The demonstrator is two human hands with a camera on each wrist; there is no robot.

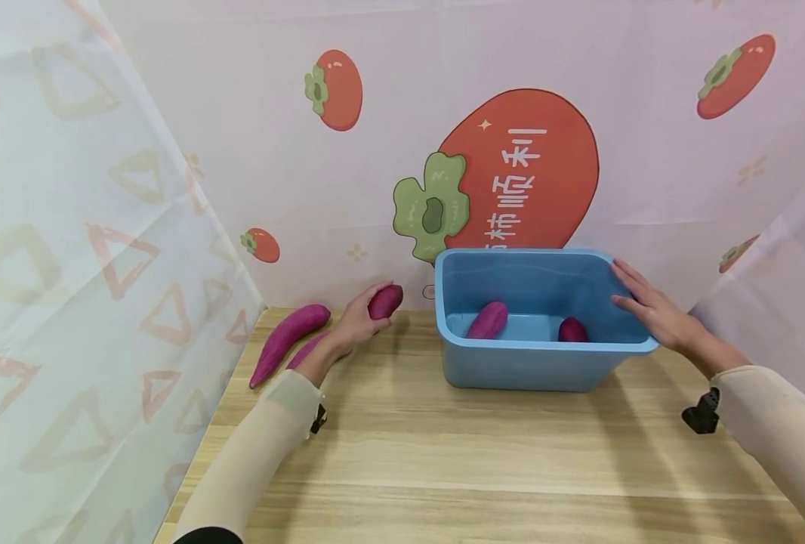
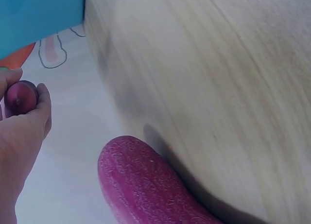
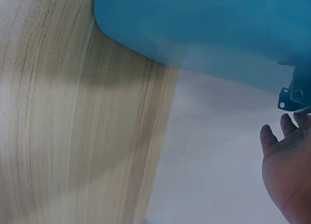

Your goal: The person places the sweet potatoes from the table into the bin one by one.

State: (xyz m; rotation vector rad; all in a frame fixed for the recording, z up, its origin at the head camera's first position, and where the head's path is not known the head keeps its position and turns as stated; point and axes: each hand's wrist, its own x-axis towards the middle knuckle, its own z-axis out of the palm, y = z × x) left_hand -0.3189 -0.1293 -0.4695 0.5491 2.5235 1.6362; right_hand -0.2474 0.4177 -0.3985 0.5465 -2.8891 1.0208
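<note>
2 hands at work on a wooden table (image 1: 484, 453). L hand (image 1: 356, 326) sits near the table's far left, fingers curled round a short purple sweet potato (image 1: 385, 301), gripping it at its near end; whether it's lifted off the wood or resting on it can't be told from the head view. L wrist cam shows the same grip: fingertips (image 2: 43, 95) and thumb wrapped on the potato's tip (image 2: 20, 96).

R hand (image 1: 650, 308) is spread open, fingers straight, palm laid against the right rim of the blue tub (image 1: 532, 372), touching it, holding nothing. R wrist cam shows the open palm (image 3: 286, 175) beside the tub's outer wall (image 3: 204, 34), a bit blurred.

2 more potatoes lie inside the tub: a longer one (image 1: 488, 319) on the left of the floor, tilted, and a small round one (image 1: 572, 330) right of it, apart from each other. The tub stands right of centre, close to the back wall.

Left of the L hand, a long potato (image 1: 287, 340) lies on the table, slanting toward the corner; a 2nd one (image 1: 305, 350) is just beside it, mostly hidden by the L wrist. L wrist cam shows 1 big potato (image 2: 141, 185) up close on the wood, can't tell which of the 2.

Backdrop w/ a big red persimmon print (image 1: 532, 166) behind the tub; triangle-pattern sheet (image 1: 69, 264) on the left. Both forearms in beige sleeves (image 1: 260, 446).
</note>
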